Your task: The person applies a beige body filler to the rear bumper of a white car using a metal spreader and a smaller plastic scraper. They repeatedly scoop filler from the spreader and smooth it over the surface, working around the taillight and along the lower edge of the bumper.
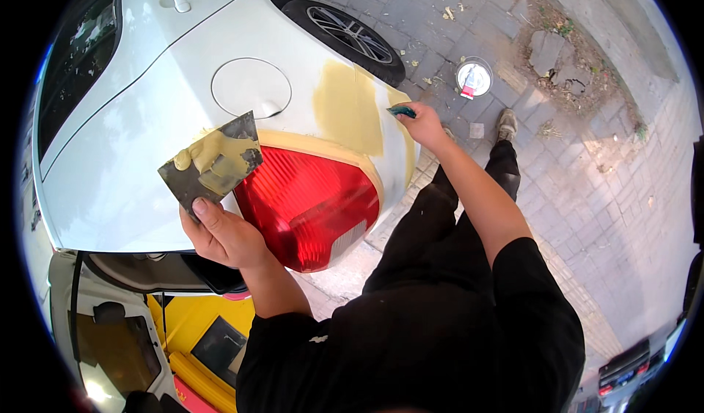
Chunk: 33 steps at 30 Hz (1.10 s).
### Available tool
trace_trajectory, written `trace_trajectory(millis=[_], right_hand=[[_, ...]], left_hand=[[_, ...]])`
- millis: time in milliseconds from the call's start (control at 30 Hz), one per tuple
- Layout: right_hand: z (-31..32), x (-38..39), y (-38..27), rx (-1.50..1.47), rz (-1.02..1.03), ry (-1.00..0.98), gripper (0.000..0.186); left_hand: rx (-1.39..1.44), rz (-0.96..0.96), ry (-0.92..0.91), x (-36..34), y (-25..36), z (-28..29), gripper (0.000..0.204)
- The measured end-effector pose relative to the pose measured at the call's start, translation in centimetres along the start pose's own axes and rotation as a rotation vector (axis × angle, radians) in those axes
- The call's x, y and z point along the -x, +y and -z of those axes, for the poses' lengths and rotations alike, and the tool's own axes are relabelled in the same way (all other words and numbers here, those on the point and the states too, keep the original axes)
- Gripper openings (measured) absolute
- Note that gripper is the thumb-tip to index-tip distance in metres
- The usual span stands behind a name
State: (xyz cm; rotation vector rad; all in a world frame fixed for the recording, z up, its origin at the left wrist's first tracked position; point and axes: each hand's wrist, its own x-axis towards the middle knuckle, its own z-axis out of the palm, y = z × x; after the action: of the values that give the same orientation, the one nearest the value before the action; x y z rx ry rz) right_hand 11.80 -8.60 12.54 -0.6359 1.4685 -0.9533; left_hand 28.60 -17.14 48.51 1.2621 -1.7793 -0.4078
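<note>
My left hand (226,236) grips a dark flat mixing plate (179,187) by its lower edge, thumb on top. Yellowish putty (220,158) is smeared and heaped across it. In my right hand (424,125) is a small dark green spreader (402,110), pinched at the rear corner of a white car (154,138). A broad patch of the same yellowish filler (345,105) covers the bodywork between the wheel and the red tail light (308,204). Pale yellow masking tape (323,142) borders the light. Whether the spreader's edge touches the car is hard to see.
The car's rear wheel (352,35) and round fuel flap (251,87) lie beyond my hands. On the paving stands a round tin (474,78) with a red and white tube on top. Broken slabs (557,57) lie by the kerb. Another vehicle (117,340) is at lower left.
</note>
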Motion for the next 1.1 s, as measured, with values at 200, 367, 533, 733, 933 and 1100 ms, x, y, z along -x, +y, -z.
trace_trajectory(millis=[200,367,533,733,933,1100], right_hand=[[-1.7,0.6,0.6,-0.009,0.018,0.003,0.023],[-2.4,2.7,0.7,-0.043,0.190,0.020,0.022],[-1.7,5.0,0.5,-0.027,0.233,-0.069,0.021],[0.1,0.5,-1.0,-0.041,0.102,0.033,0.021],[-1.8,-3.9,-0.6,-0.040,0.040,-0.039,0.020],[-2.4,-4.2,0.4,0.002,0.142,-0.029,0.018]], left_hand=[[-0.048,-0.115,0.051,0.7,0.0,0.3,0.033],[0.073,-0.170,0.104,1.3,-0.5,2.0,0.031],[0.180,-0.192,0.220,1.0,0.2,0.5,0.033],[0.202,-0.213,0.133,1.6,0.5,0.8,0.032],[0.190,-0.241,0.145,1.8,-0.2,1.7,0.029],[0.199,-0.191,0.109,1.4,0.6,1.1,0.026]])
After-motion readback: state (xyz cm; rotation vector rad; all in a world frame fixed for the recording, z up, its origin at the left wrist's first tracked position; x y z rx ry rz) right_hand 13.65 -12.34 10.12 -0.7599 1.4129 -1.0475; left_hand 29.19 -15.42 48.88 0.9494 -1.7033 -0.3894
